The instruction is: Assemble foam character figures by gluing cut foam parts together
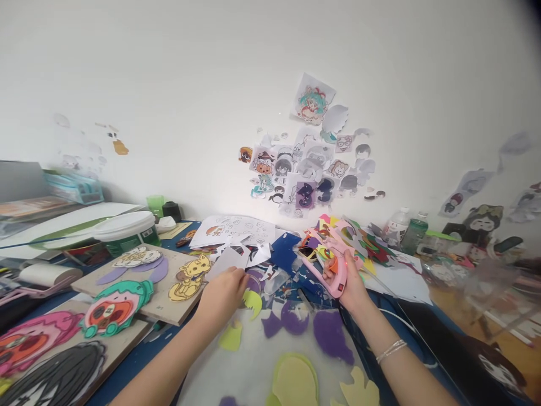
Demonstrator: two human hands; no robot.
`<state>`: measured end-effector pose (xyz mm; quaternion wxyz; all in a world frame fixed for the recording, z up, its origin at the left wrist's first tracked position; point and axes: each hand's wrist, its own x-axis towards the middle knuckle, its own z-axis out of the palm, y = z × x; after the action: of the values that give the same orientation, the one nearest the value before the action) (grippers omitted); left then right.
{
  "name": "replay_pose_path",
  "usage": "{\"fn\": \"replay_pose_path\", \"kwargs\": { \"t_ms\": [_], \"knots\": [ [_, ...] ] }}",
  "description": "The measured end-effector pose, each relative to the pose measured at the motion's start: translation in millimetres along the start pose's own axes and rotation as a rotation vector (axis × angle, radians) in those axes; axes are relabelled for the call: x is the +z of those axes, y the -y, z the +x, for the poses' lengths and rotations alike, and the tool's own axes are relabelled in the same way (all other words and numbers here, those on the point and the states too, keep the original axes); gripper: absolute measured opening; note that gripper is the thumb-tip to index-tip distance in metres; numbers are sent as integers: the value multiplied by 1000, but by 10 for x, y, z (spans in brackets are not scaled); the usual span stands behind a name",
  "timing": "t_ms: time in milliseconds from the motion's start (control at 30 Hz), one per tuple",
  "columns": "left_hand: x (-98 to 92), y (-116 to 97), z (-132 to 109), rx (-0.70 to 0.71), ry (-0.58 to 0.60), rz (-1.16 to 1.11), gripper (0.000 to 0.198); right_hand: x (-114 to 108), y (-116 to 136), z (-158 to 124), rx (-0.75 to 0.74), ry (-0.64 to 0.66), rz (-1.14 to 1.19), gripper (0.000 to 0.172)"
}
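My right hand point(349, 282) is wrapped around a pink, glue-gun-shaped tool point(340, 276) with a looped handle and a small red light. It is raised over the back of the desk, in front of a pile of coloured scraps point(325, 242). Stretched forward, my left hand point(226, 290) has its fingers closed together; whatever they hold is hidden. Just beyond it lies a white paper piece point(228, 262), and a lime-green cutout point(252, 304) is beside its fingertips. On the translucent mat point(249, 361) below rest purple shapes point(333, 335) and a yellow-green rounded piece point(295, 380).
At left, boards point(169, 299) carry layered cartoon figures, including a teal-haired one point(118, 307). Behind them stands a white-lidded tub point(127, 231). Printed sheets point(236, 232) lean at the wall. Bottles point(413, 231) stand at right, behind a long black panel point(448, 349).
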<state>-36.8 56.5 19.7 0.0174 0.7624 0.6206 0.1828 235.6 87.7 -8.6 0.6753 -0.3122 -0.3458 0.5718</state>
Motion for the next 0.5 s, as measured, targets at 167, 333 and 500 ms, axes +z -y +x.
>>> {"fn": "replay_pose_path", "kwargs": {
  "t_ms": [167,333,500],
  "knots": [
    [90,24,16,51,45,24,34,4,2,-5,35,-4,47,47],
    [142,92,40,79,55,48,33,19,14,-12,24,-14,57,43],
    [138,110,54,84,26,84,36,35,21,-23,16,-24,45,41]
  ]
}}
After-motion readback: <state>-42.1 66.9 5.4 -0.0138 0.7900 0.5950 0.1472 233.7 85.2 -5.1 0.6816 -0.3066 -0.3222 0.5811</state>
